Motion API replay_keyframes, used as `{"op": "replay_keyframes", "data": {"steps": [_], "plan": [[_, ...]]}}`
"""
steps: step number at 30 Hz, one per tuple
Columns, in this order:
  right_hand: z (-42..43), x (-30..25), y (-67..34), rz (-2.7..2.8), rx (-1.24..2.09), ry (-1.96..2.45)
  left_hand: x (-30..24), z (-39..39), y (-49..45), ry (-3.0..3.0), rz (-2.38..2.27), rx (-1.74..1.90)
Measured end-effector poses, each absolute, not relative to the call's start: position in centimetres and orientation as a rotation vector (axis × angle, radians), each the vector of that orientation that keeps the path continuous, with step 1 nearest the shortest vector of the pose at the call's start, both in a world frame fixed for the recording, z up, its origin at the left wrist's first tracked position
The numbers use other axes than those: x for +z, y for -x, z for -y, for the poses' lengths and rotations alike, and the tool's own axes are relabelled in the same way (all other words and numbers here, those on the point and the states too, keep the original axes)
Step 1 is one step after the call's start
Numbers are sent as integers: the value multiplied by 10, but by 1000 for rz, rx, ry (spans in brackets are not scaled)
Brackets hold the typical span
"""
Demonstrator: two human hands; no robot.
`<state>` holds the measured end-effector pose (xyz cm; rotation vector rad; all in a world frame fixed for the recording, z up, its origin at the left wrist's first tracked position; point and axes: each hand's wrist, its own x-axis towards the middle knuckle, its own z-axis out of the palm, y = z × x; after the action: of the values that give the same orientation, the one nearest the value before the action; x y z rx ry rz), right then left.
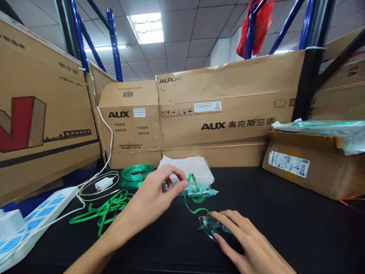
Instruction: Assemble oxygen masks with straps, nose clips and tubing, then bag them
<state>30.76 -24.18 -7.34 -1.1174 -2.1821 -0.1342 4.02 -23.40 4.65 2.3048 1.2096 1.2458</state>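
Note:
My left hand is raised near the middle, its thumb and forefinger pinched on a thin green elastic strap. The strap hangs in a loose curve and runs down to a clear plastic face mask. My right hand grips this mask low over the black table, thumb on the near side and fingers over the top. Its palm hides part of the mask. Behind my left hand lie more clear greenish plastic pieces. A tangle of green straps rests on the table left of my left forearm.
Coiled green tubing and a stack of white paper sit at the back. A white power strip, cable and charger occupy the left. Cardboard boxes wall the back; an open carton holding plastic bags stands right.

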Motion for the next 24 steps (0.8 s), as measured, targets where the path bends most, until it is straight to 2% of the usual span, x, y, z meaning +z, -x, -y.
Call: {"op": "replay_keyframes", "data": {"steps": [5, 10, 14, 19, 24], "plan": [[243, -76, -336, 2110, -145, 1250, -4, 235, -33, -2248, -1243, 974], [248, -69, -351, 2091, -30, 1308, -25, 239, 2, -2292, -1393, 745], [247, -67, -361, 2065, 15, 1367, -34, 244, 15, -2403, -1475, 755], [243, -69, -365, 2072, 46, 1392, -36, 254, -25, -2584, -1289, 790], [240, -78, -363, 2067, 76, 1378, -31, 254, -77, -2852, -1083, 544]]}}
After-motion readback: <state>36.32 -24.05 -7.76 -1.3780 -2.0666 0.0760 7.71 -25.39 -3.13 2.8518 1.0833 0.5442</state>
